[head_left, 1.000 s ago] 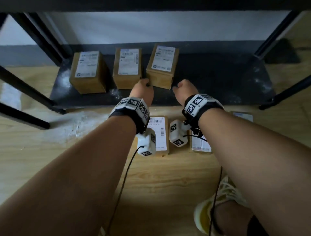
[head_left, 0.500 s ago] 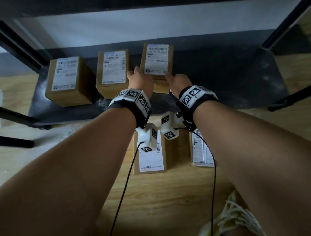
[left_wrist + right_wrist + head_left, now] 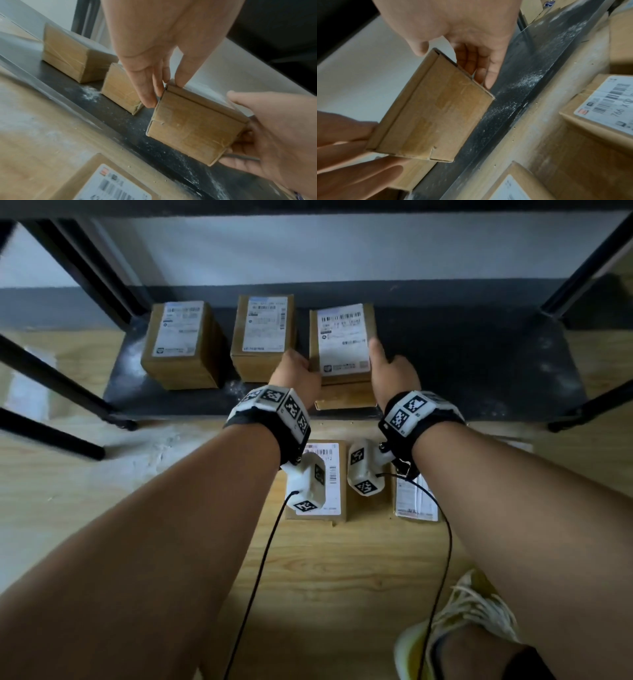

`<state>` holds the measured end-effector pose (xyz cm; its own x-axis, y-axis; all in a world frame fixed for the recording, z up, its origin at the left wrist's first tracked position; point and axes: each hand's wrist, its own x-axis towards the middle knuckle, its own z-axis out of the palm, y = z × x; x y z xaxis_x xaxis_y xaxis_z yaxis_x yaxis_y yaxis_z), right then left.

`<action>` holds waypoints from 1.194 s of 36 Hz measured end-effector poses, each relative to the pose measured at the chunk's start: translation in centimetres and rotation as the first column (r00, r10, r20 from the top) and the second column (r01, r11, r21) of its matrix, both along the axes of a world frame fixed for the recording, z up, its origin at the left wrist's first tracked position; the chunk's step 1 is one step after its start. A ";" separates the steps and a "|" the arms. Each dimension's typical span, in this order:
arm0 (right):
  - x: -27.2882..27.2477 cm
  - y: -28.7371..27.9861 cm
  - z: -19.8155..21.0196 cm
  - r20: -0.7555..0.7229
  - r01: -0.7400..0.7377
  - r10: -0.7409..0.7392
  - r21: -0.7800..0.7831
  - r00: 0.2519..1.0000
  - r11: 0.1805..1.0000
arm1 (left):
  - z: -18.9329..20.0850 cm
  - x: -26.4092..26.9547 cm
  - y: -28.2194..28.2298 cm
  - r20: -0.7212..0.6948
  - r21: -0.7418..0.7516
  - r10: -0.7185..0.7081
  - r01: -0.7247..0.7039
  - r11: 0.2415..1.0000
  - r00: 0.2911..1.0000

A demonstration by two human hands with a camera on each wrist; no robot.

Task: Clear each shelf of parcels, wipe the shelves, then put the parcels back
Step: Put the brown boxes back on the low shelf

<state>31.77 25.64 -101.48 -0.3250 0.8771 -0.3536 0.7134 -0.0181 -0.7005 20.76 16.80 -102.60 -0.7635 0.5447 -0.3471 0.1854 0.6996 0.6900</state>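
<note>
Gripping parcel [image 3: 342, 344] with both hands, left hand [image 3: 298, 374], right hand [image 3: 394, 374] (underside fingers [image 3: 477, 65] wrist-view only)

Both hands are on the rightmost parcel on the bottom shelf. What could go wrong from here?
1. The left hand and right hand hold the parcel only by its side edges, lifted and tilted; it might slip.
2. The middle parcel stands close beside it, next to the left fingers, and could get knocked.
3. White dust lies on the shelf; it may smear onto parcels set down there.
</note>
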 end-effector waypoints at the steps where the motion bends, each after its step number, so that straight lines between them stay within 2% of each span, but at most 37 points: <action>1: 0.0 -0.6 0.4 -0.021 0.011 -0.011 0.001 1.000 1.000 | 0.1 0.1 -0.7 0.013 0.015 0.015 -0.015 1.000 1.000; 4: 0.2 -2.8 1.7 -0.063 0.005 -0.005 -0.003 0.998 1.000 | 1.1 0.1 -3.4 0.004 0.035 0.030 -0.030 0.999 1.000; 14: -1.0 -12.6 4.2 -0.069 -0.167 0.168 0.020 0.983 0.986 | 3.7 -1.0 -14.3 -0.035 -0.002 0.041 -0.041 0.999 0.999; 18: -1.8 -16.4 2.3 -0.050 -0.251 0.248 -0.062 0.967 0.966 | 3.0 -1.6 -18.5 -0.042 -0.019 0.103 -0.104 0.994 0.994; 24: -2.4 -20.3 -1.9 0.074 -0.402 0.413 -0.128 0.908 0.907 | -0.5 -1.7 -23.3 0.092 -0.089 0.200 -0.192 0.977 0.976; 26: -2.5 -21.0 -3.3 0.143 -0.443 0.467 -0.171 0.873 0.880 | -1.6 -1.4 -24.2 0.124 -0.133 0.200 -0.184 0.974 0.972; 31: -2.3 -21.6 -5.3 0.264 -0.462 0.516 -0.242 0.815 0.853 | -4.0 -0.9 -24.9 0.203 -0.269 0.094 -0.037 0.963 0.975; 35: -2.0 -21.0 -6.1 0.345 -0.479 0.540 -0.250 0.768 0.841 | -4.6 -0.8 -24.3 0.215 -0.301 0.026 0.041 0.953 0.976; 40: -2.2 -20.3 -6.1 0.365 -0.508 0.556 -0.226 0.747 0.831 | -5.3 -0.7 -23.6 0.194 -0.318 0.008 0.055 0.946 0.981; 43: -2.8 -19.7 -5.4 0.358 -0.534 0.549 -0.149 0.755 0.832 | -5.2 -1.0 -22.8 0.147 -0.300 0.043 0.003 0.954 0.988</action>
<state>29.00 5.91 -106.89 -0.5796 0.5792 -0.5732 0.8146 0.4315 -0.3877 19.71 -6.03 -107.85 -0.6998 0.3835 -0.6027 0.0797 0.8803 0.4676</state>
